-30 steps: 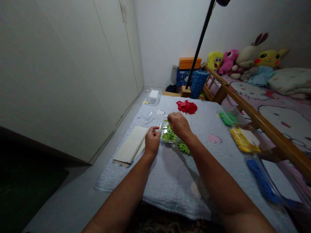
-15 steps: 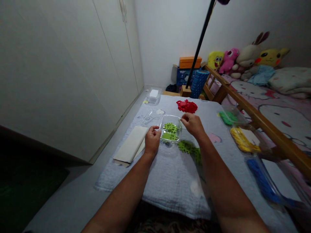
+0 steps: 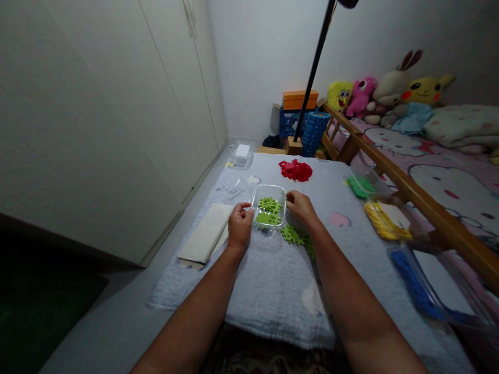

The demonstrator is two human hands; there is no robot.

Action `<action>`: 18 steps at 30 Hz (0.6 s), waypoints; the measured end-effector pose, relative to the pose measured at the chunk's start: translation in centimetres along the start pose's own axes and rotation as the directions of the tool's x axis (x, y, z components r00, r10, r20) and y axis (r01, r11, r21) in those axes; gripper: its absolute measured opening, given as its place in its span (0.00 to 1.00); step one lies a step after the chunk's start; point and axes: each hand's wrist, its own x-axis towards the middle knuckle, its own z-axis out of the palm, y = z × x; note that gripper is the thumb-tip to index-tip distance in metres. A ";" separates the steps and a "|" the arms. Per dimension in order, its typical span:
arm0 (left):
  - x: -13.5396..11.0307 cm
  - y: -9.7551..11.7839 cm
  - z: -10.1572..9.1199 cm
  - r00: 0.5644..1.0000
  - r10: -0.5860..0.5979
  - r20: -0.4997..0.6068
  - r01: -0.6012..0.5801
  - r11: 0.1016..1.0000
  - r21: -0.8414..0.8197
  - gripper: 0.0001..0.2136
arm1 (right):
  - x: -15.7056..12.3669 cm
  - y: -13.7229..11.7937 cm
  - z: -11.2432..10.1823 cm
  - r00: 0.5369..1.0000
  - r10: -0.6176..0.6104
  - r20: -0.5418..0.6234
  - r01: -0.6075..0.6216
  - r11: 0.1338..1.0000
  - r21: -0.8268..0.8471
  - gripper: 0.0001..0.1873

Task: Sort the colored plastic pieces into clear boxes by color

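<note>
A clear plastic container (image 3: pixel 286 217) stands in the middle of the cloth, with light-green gear-edged pieces (image 3: pixel 268 218) inside. My left hand (image 3: pixel 240 227) is closed at its left wall, thumb and forefinger on the rim. At the right wall, my right hand (image 3: pixel 301 208) has its fingers curled in; anything between the fingertips is hidden. More green pieces (image 3: pixel 292 236) lie loose on the cloth below my right hand, partly covered by the forearm. A clear lid (image 3: pixel 236 191) lies behind my left hand.
Folded beige paper (image 3: pixel 205 236) lies left. Behind are a pile of red pieces (image 3: pixel 295 170) and another clear box (image 3: pixel 242 151). Boxes of green (image 3: pixel 360 186), yellow (image 3: pixel 384 221) and blue pieces (image 3: pixel 415 283) line the right side, beside a wooden bed rail (image 3: pixel 413 195). A black pole (image 3: pixel 315 67) rises behind.
My right hand has moved in against the container's right wall. My left hand keeps its place at the left wall. The whole view has shifted slightly.
</note>
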 end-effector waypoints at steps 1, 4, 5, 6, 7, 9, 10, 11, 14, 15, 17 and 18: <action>0.0 -0.1 0.0 1.000 0.001 -0.001 -0.001 1.000 0.000 0.12 | 0.1 0.1 0.0 0.999 0.024 -0.020 -0.024 1.000 0.020 0.12; 0.0 -0.1 0.0 1.000 -0.002 0.001 0.002 1.000 -0.004 0.13 | 0.0 1.0 -0.6 0.991 0.086 -0.103 -0.075 0.992 0.102 0.10; 0.0 -0.1 0.0 1.000 -0.003 0.002 0.003 1.000 -0.005 0.13 | -0.1 1.4 -1.0 0.985 0.107 -0.132 -0.089 0.987 0.137 0.10; 0.0 -0.1 0.0 1.000 -0.003 0.003 0.003 1.000 -0.006 0.13 | -0.2 1.7 -1.4 0.979 0.128 -0.160 -0.100 0.980 0.172 0.10; -0.1 0.0 0.0 1.000 -0.003 0.004 0.003 1.000 -0.006 0.13 | -0.3 2.0 -1.9 0.971 0.147 -0.186 -0.108 0.972 0.207 0.10; -0.1 0.1 0.0 1.000 -0.006 0.004 0.006 1.000 -0.004 0.12 | -0.5 2.2 -2.8 0.958 0.176 -0.227 -0.112 0.956 0.270 0.12; -0.1 0.1 0.0 1.000 -0.009 0.003 0.009 1.000 -0.002 0.12 | -0.5 2.1 -3.3 0.954 0.184 -0.238 -0.108 0.947 0.302 0.14; -0.1 0.2 0.0 1.000 -0.013 0.002 0.013 1.000 0.000 0.12 | -0.6 1.8 -3.6 0.952 0.187 -0.241 -0.099 0.937 0.334 0.15; -0.1 0.3 0.0 1.000 -0.023 -0.002 0.023 1.000 0.001 0.13 | -0.7 0.1 -4.0 0.971 0.135 -0.195 -0.047 0.915 0.401 0.17; 0.0 0.2 0.0 1.000 -0.023 -0.004 0.023 1.000 -0.001 0.13 | -0.8 -0.6 -4.0 0.980 0.100 -0.171 -0.025 0.918 0.397 0.15; 0.0 0.2 0.0 1.000 -0.024 -0.007 0.024 1.000 -0.008 0.13 | -0.9 -2.3 -3.6 0.992 0.025 -0.123 0.016 0.946 0.324 0.12; 0.0 0.1 0.1 1.000 -0.025 -0.009 0.025 1.000 -0.011 0.13 | -0.9 -3.2 -3.3 0.995 -0.008 -0.100 0.034 0.965 0.259 0.11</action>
